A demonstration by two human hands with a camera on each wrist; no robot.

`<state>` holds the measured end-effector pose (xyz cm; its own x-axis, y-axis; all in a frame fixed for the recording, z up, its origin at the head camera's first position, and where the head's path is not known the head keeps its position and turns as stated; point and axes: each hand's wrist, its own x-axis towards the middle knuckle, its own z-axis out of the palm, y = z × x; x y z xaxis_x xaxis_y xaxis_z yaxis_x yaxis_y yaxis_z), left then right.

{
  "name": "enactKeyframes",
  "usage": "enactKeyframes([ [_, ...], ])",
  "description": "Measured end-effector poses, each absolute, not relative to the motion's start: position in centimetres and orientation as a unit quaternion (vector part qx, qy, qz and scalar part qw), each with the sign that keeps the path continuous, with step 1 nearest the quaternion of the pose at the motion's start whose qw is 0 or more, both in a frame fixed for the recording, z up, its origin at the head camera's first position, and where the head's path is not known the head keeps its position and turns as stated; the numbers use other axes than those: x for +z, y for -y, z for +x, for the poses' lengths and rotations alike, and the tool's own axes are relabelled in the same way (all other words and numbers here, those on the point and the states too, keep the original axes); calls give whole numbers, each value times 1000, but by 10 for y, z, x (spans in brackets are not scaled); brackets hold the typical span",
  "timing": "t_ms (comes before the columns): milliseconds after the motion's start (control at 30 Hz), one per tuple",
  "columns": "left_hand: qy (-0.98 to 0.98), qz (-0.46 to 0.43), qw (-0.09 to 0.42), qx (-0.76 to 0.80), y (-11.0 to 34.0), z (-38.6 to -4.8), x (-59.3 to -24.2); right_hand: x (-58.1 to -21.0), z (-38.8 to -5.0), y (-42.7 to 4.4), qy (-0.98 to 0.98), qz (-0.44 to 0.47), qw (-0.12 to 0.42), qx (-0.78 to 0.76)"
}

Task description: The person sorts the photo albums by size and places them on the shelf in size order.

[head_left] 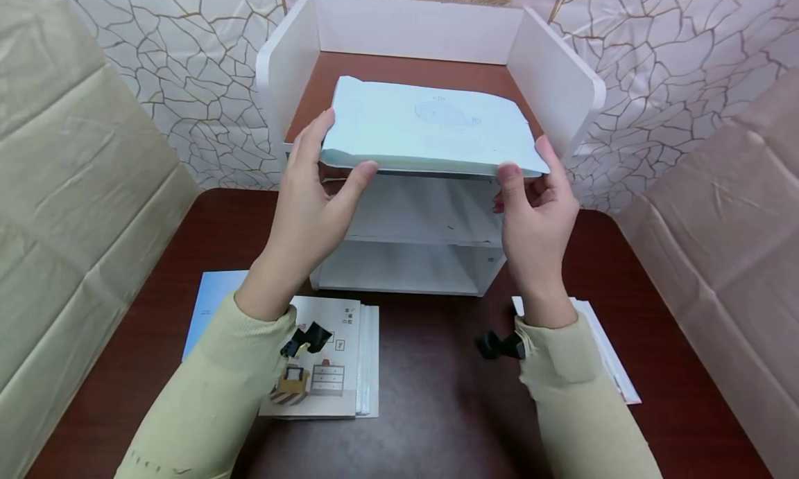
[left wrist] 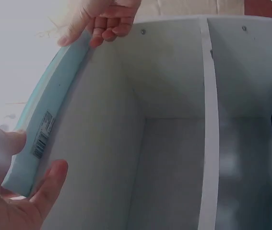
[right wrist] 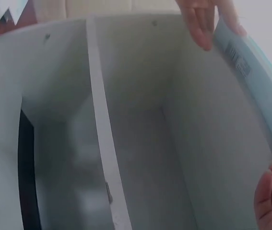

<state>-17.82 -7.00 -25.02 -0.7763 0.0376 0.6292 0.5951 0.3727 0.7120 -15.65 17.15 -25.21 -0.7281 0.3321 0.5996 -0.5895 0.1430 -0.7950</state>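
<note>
A flat light-blue packet (head_left: pixel 431 136) with a faint whale drawing on its upper face lies level at the front of the brown top board (head_left: pixel 412 64) of a white shelf unit. My left hand (head_left: pixel 308 195) holds its left end, thumb along the front edge and fingers at the side. At the right end, my right hand (head_left: pixel 538 205) grips the corner with thumb and fingers. In the left wrist view a barcode shows on the side of the packet (left wrist: pixel 61 88). The fingers beneath it are partly hidden.
White side panels (head_left: pixel 564 84) rise on both sides of the top board. Below are open compartments with a middle shelf (head_left: pixel 424 219). Picture books (head_left: pixel 333 319) and a blue booklet (head_left: pixel 215 295) lie left on the dark table; more white books (head_left: pixel 602 337) lie right, partly under my sleeve.
</note>
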Motion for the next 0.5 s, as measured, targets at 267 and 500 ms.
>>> enactKeyframes([
  [267,785,-162,294,-521,67,-193,-247,-246,-165,-167,706,37,412,575],
  [500,799,-132,301,-502,66,-200,-243,-244,-171,-168,701,20,412,582],
])
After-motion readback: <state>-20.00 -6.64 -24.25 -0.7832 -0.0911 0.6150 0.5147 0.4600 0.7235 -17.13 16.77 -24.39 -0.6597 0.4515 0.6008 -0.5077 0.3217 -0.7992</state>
